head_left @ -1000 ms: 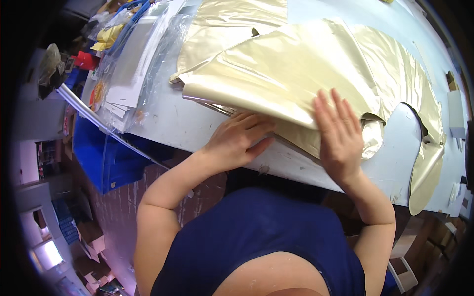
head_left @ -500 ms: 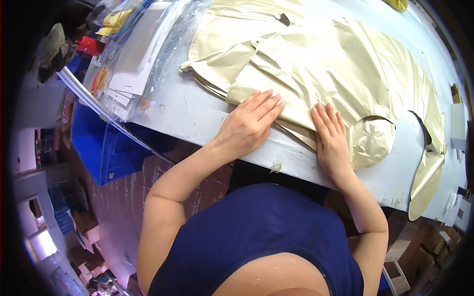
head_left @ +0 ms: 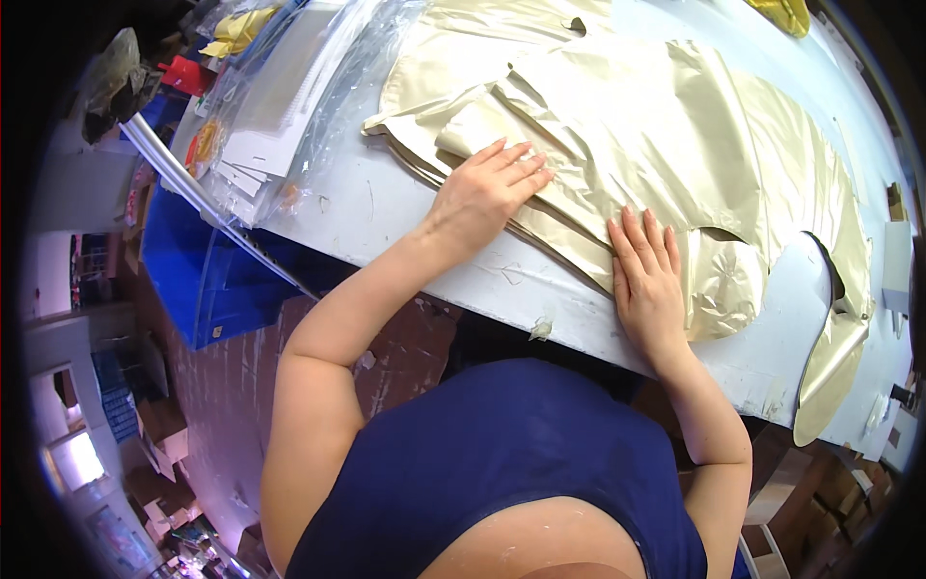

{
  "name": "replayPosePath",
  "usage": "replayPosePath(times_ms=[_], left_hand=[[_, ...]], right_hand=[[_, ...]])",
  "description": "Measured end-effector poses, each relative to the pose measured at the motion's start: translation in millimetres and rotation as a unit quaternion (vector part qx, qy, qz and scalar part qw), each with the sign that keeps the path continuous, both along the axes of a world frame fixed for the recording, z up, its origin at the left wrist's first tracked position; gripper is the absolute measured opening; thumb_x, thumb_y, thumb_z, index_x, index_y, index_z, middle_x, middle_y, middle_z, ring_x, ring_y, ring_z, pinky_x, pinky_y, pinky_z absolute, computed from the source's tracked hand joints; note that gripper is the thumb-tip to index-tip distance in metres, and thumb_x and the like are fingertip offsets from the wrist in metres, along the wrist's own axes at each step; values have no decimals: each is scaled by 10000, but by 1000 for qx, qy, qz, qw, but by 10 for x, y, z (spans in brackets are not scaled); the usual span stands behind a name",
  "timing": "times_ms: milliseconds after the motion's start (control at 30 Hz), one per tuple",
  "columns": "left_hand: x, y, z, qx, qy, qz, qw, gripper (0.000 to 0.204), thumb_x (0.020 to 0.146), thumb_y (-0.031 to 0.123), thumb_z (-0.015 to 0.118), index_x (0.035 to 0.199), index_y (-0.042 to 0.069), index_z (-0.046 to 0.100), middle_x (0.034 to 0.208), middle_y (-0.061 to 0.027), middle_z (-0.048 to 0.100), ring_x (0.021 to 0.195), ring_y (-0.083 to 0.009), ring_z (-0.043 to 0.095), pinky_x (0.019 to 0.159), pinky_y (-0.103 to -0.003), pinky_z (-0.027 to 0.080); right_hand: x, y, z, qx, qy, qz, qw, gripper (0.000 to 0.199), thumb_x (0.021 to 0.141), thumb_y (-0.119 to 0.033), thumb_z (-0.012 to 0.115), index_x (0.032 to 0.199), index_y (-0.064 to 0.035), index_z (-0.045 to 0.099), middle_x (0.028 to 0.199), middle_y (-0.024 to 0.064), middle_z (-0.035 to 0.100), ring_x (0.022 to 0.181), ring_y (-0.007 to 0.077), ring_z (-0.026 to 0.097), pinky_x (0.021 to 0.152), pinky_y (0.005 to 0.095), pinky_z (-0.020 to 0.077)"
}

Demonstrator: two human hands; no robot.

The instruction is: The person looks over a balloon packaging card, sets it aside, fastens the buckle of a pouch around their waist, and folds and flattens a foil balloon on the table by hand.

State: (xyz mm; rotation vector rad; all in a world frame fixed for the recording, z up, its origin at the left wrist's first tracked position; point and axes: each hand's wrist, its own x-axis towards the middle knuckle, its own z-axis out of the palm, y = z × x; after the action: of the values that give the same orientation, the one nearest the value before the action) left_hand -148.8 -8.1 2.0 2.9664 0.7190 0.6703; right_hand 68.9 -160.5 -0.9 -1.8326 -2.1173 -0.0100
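A thin, shiny, pale gold fabric piece (head_left: 666,125) with curved cutouts lies creased in layers on the pale worktable. My left hand (head_left: 482,198) rests on its near edge, fingers stretched out over a turned-back flap (head_left: 482,128). Beneath that flap several layer edges show. My right hand (head_left: 648,280) lies flat on the same fabric's near edge, fingers extended, beside a rounded, crinkled lobe (head_left: 728,289). A long narrow strip of the fabric (head_left: 831,376) hangs toward the table's front edge at the right. Neither hand is closed round anything.
Clear plastic bags with white cards (head_left: 260,145) lie at the table's left. A curved metal bar (head_left: 183,174) runs past the left edge, above a blue bin (head_left: 174,270). A yellow item (head_left: 786,14) lies at the far edge. A white box (head_left: 897,261) stands at the right.
My left hand has slid slightly away from me, and the flap under it has moved farther back, baring more of the lower layers. My right hand stays nearly in place.
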Motion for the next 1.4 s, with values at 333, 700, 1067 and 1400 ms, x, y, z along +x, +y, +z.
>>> replayPosePath(times_ms=[333,700,1067,1400], left_hand=[[-112,-142,-44,-100,-5,36,994,445,884,-10,482,1290,133,596,1330,-92,576,1311,-248,470,1120,-434,319],[-81,-172,18,-142,-4,30,989,419,887,65,543,1298,131,590,1385,-97,529,1338,-264,435,1146,-445,274],[-40,-184,20,-139,-13,27,990,389,890,229,637,1263,119,621,1361,-108,550,1321,-276,453,1131,-447,284],[135,-129,263,-71,11,28,997,238,842,196,685,1045,72,692,1153,-109,646,1154,-273,564,1053,-432,369]], right_hand=[[-1,-1,27,-4,-11,2,1000,429,920,-134,558,1343,-79,514,1404,104,492,1339,299,415,1121,473,271],[129,-69,389,-100,-49,-1,994,458,930,-243,566,1365,-114,504,1418,99,470,1354,323,374,1127,488,249],[1583,463,157,-116,-185,-26,975,604,982,-566,304,1507,-268,282,1568,61,252,1467,289,139,1189,483,105],[2689,299,283,-22,-230,-53,971,510,981,-310,498,1467,-247,361,1495,39,388,1380,294,349,1149,463,266]])
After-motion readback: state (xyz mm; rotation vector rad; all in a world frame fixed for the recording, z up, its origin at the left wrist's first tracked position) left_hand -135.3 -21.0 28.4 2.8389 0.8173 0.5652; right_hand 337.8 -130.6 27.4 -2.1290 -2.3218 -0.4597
